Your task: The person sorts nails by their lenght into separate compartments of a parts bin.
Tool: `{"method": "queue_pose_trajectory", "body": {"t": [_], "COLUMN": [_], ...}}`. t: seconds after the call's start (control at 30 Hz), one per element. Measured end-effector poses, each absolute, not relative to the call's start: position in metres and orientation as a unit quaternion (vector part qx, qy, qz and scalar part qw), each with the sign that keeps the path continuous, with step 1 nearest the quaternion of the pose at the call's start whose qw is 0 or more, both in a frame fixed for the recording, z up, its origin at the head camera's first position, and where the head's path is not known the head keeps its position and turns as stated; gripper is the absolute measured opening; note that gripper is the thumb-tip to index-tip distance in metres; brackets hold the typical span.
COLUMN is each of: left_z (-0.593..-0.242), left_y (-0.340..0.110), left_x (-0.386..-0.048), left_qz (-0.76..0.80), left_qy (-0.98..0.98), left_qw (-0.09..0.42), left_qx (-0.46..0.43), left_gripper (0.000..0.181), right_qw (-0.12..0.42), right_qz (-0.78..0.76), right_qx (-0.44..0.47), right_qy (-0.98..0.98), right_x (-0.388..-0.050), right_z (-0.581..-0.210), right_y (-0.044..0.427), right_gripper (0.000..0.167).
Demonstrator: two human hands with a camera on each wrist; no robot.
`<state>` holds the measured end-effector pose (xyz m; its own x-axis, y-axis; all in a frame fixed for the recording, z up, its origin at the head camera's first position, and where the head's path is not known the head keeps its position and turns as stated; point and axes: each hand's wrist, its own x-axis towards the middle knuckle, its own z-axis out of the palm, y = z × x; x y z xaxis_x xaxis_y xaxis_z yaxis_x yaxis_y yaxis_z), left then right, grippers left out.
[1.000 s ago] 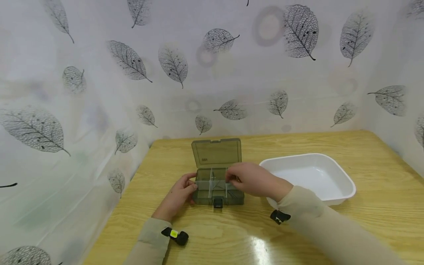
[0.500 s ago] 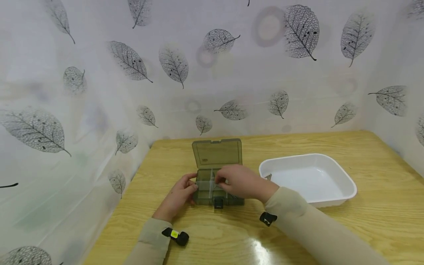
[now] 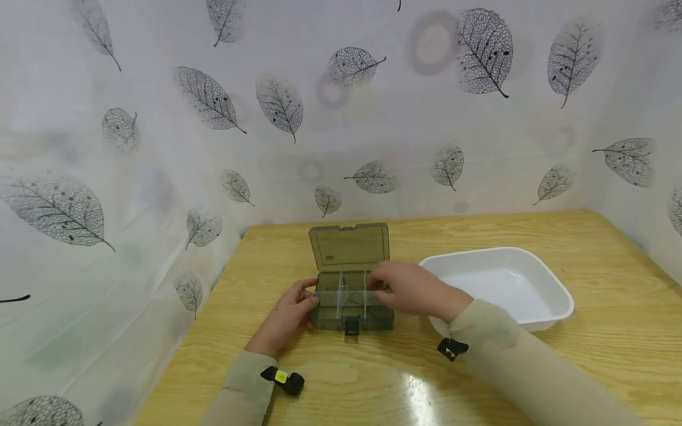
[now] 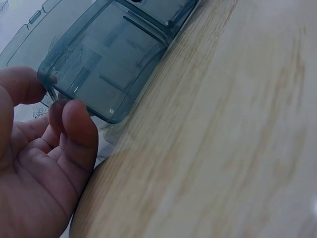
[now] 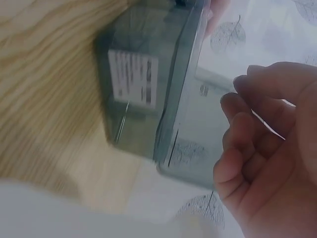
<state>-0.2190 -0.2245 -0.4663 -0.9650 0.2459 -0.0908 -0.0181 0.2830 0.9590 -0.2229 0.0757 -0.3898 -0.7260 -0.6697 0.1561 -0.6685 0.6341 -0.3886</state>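
A smoky translucent compartment box [image 3: 326,283] stands on the table with its lid [image 3: 349,247] raised at the back. My left hand [image 3: 288,310] grips the box's left wall; the left wrist view shows fingers and thumb pinching its corner. Over the right-hand compartments hovers my right hand [image 3: 412,290], fingers bent and fingertips close together. Whether anything is between those fingertips cannot be made out. Thin dark metal pieces [image 3: 376,315] lie in the front right compartment, and other slim pieces [image 3: 350,297] in the middle column. Part of the right column is hidden by the hand.
To the right of the box stands a white tray [image 3: 543,322], partly behind the right forearm. The wooden table [image 3: 362,378] meets a leaf-print sheet [image 3: 405,118] at the back and sides. A black clasp [image 3: 351,325] is on the box's front.
My right hand moved left over the middle compartments, then back right over the right-hand ones. The left hand and the box have stayed in place.
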Motion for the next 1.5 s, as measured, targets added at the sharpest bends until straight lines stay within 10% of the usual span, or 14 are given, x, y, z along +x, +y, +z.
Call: {"method": "queue_pose_trajectory", "body": {"t": [1.5], "left_z": [-0.466], "left_y": [-0.224], "left_x": [-0.217], "left_qz": [0.598], "left_qy": [0.790], "left_qw": [0.111], "left_qx": [0.076], "left_gripper": [0.051], "right_qw": [0.087], "right_qz": [-0.219], "right_qx": [-0.274], "right_qy": [0.932], "right_x": [-0.230], "right_z": [-0.435], "right_y": [0.186], "right_gripper": [0.019]}}
